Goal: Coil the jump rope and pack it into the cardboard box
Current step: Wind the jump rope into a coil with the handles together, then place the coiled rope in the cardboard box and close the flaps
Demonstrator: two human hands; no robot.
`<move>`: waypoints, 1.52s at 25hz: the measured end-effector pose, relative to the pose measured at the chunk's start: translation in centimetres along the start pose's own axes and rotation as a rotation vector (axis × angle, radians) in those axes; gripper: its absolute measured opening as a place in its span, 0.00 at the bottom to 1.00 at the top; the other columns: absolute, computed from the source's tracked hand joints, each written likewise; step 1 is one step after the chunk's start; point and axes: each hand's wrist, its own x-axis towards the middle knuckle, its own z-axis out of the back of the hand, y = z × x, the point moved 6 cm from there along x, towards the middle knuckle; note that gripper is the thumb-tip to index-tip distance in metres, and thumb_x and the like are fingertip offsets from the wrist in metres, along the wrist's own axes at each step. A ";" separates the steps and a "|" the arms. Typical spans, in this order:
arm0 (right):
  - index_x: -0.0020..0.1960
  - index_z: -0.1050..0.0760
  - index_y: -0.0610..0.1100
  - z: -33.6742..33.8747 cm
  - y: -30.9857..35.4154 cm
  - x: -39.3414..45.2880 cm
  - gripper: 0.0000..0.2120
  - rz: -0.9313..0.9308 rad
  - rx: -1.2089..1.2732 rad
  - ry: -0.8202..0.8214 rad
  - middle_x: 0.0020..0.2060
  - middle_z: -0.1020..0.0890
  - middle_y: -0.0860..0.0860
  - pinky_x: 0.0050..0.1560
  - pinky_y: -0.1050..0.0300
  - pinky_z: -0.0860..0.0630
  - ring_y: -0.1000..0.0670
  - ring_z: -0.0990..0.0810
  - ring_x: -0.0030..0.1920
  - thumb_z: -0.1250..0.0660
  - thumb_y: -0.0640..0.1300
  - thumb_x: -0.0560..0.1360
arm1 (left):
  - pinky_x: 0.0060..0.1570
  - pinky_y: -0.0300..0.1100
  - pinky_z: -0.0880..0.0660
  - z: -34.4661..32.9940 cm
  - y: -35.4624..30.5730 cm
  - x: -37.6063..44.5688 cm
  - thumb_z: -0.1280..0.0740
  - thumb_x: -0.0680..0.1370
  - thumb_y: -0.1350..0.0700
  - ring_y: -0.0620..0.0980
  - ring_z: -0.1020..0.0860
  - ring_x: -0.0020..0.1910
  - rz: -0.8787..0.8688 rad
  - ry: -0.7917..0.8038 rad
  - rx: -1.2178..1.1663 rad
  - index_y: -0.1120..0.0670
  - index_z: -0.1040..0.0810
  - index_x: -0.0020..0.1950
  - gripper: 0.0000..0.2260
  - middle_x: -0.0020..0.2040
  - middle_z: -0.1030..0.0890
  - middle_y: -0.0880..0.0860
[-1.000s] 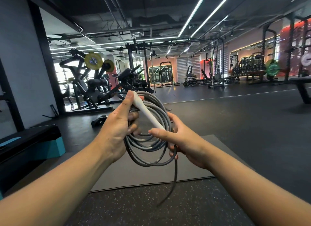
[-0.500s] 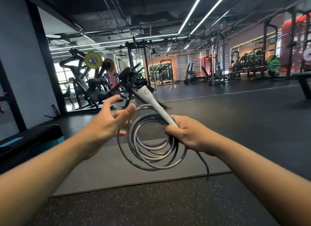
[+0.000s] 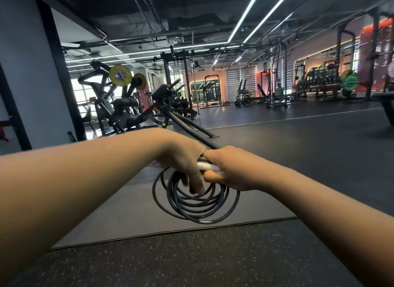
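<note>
The dark grey jump rope [image 3: 198,207] hangs in several loops in front of me, above the mat. Its white handle [image 3: 207,166] lies crosswise between my two hands. My right hand [image 3: 230,169] is closed around the handle and the top of the coil. My left hand [image 3: 181,158] has come across, its fingers curled down over the handle and through the upper loops, touching my right hand. The handle's ends are hidden by both fists. No cardboard box is in view.
A grey exercise mat [image 3: 132,218] lies on the speckled black floor below the coil. A black machine with yellow plates [image 3: 119,99] stands at the left; its long bar [image 3: 191,126] reaches toward my hands. Racks [image 3: 324,84] line the far right wall.
My left hand, open beside the coil half a second ago, has crossed over and closed on the handle and loops. The handle has tilted from upright to nearly level, and the coil has dropped lower.
</note>
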 end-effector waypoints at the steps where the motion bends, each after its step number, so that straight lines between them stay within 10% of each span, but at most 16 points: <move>1: 0.53 0.26 0.48 0.0 0.0 -0.2 0.08 0.007 0.017 -0.004 0.41 0.24 0.50 0.39 0.52 0.31 0.45 0.27 0.40 0.33 0.50 0.78 | 0.57 0.53 0.20 -0.8 0.6 0.4 0.20 0.69 0.51 0.56 0.15 0.44 -0.018 0.006 -0.071 0.57 0.21 0.57 0.21 0.45 0.13 0.55; 4: 0.50 0.20 0.46 -0.1 -0.2 -1.0 0.07 0.097 0.115 -0.061 0.42 0.19 0.50 0.43 0.49 0.25 0.47 0.23 0.41 0.30 0.48 0.75 | 0.43 0.49 0.16 -1.8 1.6 0.3 0.20 0.67 0.47 0.51 0.21 0.27 -0.040 -0.068 -0.220 0.59 0.20 0.49 0.21 0.30 0.20 0.54; 10: 0.65 0.22 0.53 0.1 -3.9 -2.4 0.15 -0.030 0.444 -0.036 0.48 0.20 0.55 0.40 0.69 0.32 0.63 0.24 0.38 0.32 0.53 0.80 | 0.32 0.40 0.26 -1.0 4.1 -2.4 0.28 0.69 0.33 0.48 0.25 0.26 0.049 -0.132 -0.141 0.56 0.19 0.43 0.25 0.26 0.23 0.49; 17: 0.52 0.17 0.47 -0.9 -4.5 -2.8 0.16 -0.039 0.820 -0.299 0.44 0.17 0.37 0.48 0.38 0.19 0.46 0.23 0.42 0.37 0.57 0.81 | 0.38 0.49 0.24 -3.1 3.9 -4.7 0.30 0.76 0.42 0.50 0.34 0.25 -0.273 -0.410 -0.826 0.45 0.22 0.29 0.16 0.26 0.32 0.52; 23: 0.64 0.20 0.45 -3.9 -2.2 -2.0 0.30 -0.123 1.470 -0.201 0.53 0.16 0.34 0.53 0.41 0.20 0.37 0.16 0.49 0.37 0.67 0.75 | 0.36 0.49 0.24 -4.2 5.3 -2.1 0.28 0.73 0.40 0.50 0.34 0.24 -0.196 -0.840 -1.204 0.48 0.23 0.30 0.16 0.25 0.32 0.50; 30: 0.43 0.22 0.44 -6.1 -1.6 -0.3 0.12 -0.303 1.204 -0.519 0.31 0.23 0.52 0.38 0.57 0.30 0.53 0.28 0.34 0.33 0.51 0.81 | 0.32 0.44 0.24 -7.0 6.7 -0.7 0.27 0.76 0.44 0.46 0.32 0.24 -0.047 -1.021 -1.524 0.52 0.25 0.37 0.15 0.27 0.32 0.48; 38: 0.53 0.22 0.49 -8.7 2.3 4.6 0.09 -0.246 1.258 -0.359 0.34 0.26 0.58 0.38 0.62 0.33 0.58 0.30 0.35 0.40 0.49 0.85 | 0.43 0.45 0.27 -8.4 12.5 -3.3 0.34 0.79 0.42 0.48 0.26 0.37 0.180 -1.122 -1.269 0.55 0.19 0.49 0.16 0.36 0.24 0.49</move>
